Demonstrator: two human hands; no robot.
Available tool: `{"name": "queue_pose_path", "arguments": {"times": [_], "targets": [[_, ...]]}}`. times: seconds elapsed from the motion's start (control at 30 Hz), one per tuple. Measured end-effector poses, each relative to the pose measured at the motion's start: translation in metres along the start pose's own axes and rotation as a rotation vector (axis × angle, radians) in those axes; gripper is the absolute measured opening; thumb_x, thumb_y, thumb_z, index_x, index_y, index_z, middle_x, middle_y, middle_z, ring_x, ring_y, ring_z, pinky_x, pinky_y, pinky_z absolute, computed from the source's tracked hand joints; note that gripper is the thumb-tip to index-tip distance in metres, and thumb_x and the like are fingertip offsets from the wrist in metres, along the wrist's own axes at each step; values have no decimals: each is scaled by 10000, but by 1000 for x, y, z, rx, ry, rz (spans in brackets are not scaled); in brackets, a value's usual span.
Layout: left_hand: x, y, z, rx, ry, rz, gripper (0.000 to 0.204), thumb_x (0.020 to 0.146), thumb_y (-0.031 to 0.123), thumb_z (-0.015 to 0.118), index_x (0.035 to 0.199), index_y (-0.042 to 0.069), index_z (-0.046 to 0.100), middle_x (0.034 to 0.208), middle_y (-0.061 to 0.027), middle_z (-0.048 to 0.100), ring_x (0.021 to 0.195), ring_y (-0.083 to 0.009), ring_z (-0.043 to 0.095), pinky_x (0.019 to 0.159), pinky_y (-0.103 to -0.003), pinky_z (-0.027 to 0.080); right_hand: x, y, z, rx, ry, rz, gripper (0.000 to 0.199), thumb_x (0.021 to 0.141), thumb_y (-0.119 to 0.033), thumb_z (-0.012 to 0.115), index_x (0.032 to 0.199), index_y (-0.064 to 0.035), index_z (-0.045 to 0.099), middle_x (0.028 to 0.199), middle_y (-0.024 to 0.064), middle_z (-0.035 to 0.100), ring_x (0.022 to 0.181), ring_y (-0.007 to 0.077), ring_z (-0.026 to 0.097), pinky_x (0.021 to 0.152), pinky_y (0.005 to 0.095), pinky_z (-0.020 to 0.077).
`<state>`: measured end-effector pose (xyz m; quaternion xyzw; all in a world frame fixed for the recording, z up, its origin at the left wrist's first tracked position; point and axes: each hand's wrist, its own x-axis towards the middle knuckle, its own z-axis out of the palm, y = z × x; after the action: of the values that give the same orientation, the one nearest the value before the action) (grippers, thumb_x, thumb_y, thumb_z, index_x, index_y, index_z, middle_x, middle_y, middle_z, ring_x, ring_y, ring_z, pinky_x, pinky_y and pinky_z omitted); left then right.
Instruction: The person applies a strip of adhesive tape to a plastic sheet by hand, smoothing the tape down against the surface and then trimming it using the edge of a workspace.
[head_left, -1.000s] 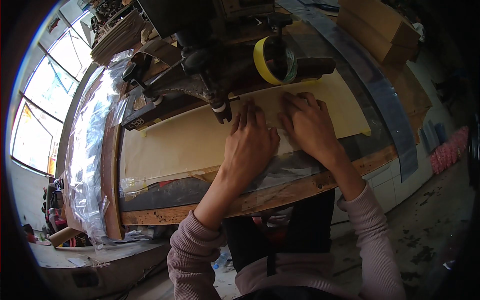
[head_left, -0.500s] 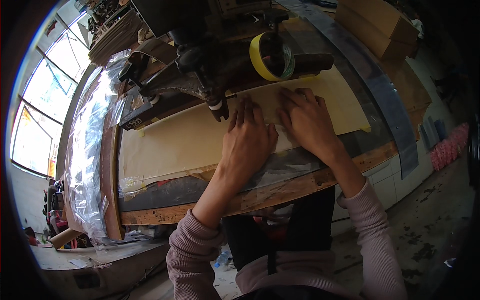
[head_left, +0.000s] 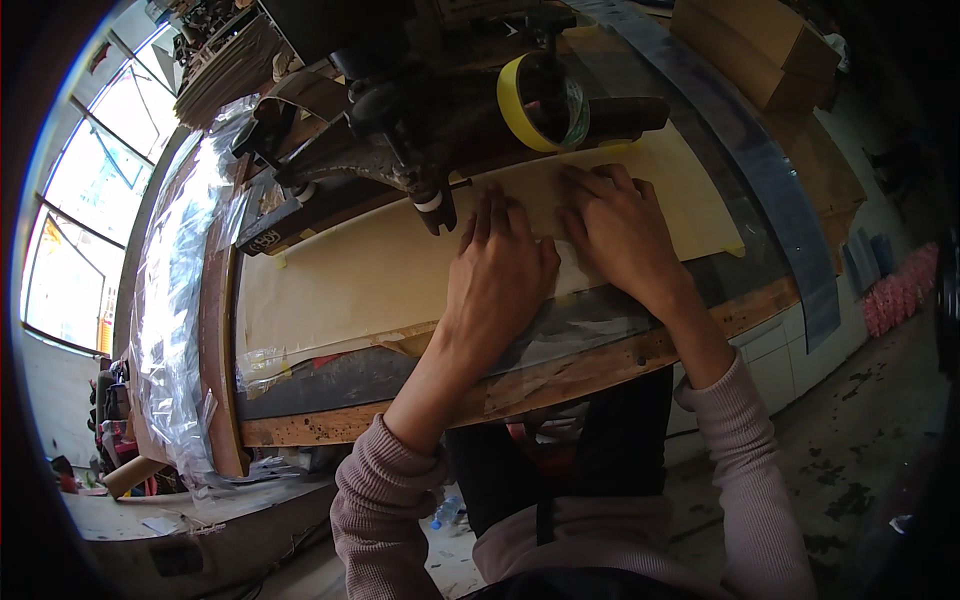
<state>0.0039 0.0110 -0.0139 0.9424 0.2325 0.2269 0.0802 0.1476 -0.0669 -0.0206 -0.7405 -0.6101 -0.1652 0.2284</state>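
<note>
A long pale yellow sheet (head_left: 330,305) lies across the dark tabletop, under a black machine bar. My left hand (head_left: 497,265) rests on its middle, palm down, with the fingers stretched toward the bar. To the right of it, my right hand (head_left: 620,225) presses on the same sheet, its fingers slightly bent and the thumb toward the left hand. Between the hands shows a small whitish, thin piece (head_left: 570,272); how it is fixed I cannot tell. Just left of my left fingertips, a dark forked machine part (head_left: 432,210) hangs low over the sheet.
A yellow tape roll (head_left: 517,105) stands on the black bar (head_left: 625,115). The table has a wooden front edge (head_left: 560,378), with clear plastic wrap (head_left: 170,300) at its left. A bluish plastic strip (head_left: 765,165) runs down the right side, near a cardboard box (head_left: 745,50).
Both hands keep nearly the same place on the sheet. The whole view has shifted very slightly.
</note>
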Motion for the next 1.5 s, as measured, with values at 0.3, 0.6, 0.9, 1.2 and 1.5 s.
{"name": "queue_pose_path", "arguments": {"times": [0.3, 0.6, 0.9, 1.2, 1.5], "targets": [[0, -4, 2, 81, 21, 47, 477, 897, 209, 524, 1158, -175, 413, 1258, -414, 427, 1164, -480, 486, 1010, -460, 409, 0, -2, -1, -7, -12, 11, 247, 870, -208, 583, 1005, -21, 671, 1169, 44, 622, 1066, 236, 526, 893, 436, 419], [1, -3, -1, 33, -10, 11, 473, 898, 203, 526, 1166, -167, 403, 1266, -408, 418, 1157, -480, 490, 1001, -458, 419, 1, -2, -1, -9, -6, -7, 260, 865, -204, 588, 1020, -11, 666, 1167, 54, 623, 1056, 244, 527, 879, 416, 424], [0, -3, 2, 0, 21, 16, 476, 834, 195, 585, 1108, -170, 450, 1233, -405, 447, 1171, -467, 493, 984, -447, 438, -1, -1, 1, -16, 30, -21, 260, 865, -203, 583, 1025, -14, 658, 1146, 53, 621, 1050, 244, 529, 835, 411, 439], [-11, 0, -19, -46, 3, 51, 501, 896, 181, 516, 1260, -137, 385, 1332, -391, 355, 1177, -482, 472, 973, -457, 436, -4, -1, -8, 77, -10, 21, 302, 906, -260, 564, 1054, -11, 650, 1179, 75, 612, 1071, 269, 548, 865, 419, 432], [-105, 45, -42, 116, 119, -136, 583, 824, 294, 650, 1347, 105, 476, 1370, -139, 492, 1276, -275, 470, 1032, -410, 372, -75, -50, -62, 414, 89, 67, 408, 887, -334, 606, 1159, -30, 613, 1227, 129, 574, 1104, 283, 562, 938, 430, 404]]}}
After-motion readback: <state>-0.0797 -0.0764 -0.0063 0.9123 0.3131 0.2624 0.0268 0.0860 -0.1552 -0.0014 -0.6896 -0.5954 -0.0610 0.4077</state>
